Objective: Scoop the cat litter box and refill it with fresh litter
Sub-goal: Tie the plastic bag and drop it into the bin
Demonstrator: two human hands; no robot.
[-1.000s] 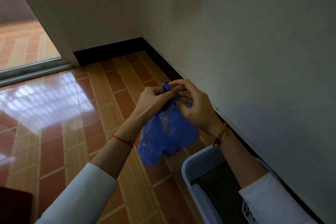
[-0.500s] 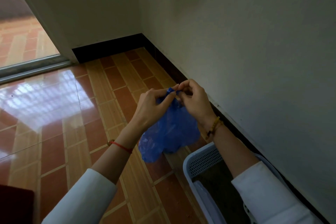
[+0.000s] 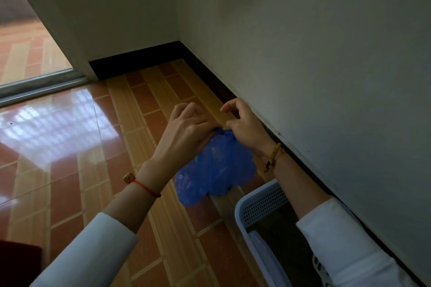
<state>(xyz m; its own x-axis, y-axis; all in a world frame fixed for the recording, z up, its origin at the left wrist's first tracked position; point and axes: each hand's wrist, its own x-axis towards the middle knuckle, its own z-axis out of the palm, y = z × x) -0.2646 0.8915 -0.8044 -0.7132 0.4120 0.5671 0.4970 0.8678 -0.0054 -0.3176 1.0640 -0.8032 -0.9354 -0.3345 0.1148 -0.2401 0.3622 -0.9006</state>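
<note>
A small blue plastic bag (image 3: 217, 168), bulging at the bottom, hangs in the air above the tiled floor. My left hand (image 3: 186, 128) and my right hand (image 3: 242, 126) both grip its gathered top, fingers curled, close together. The neck of the bag is mostly hidden between the hands. At the lower right stands the white litter box (image 3: 261, 200) with a perforated rim; dark litter (image 3: 279, 235) shows inside it, partly covered by my right forearm.
A grey wall (image 3: 326, 77) with a dark skirting runs along the right, close to the litter box. Glossy red-brown floor tiles (image 3: 93, 170) spread to the left. A sliding door track (image 3: 39, 86) lies at the far left.
Both hands have moved lower and pulled slightly apart at the bag's top. The blue handles that stuck up between the fingers are now out of sight. The bag hangs closer to the litter box.
</note>
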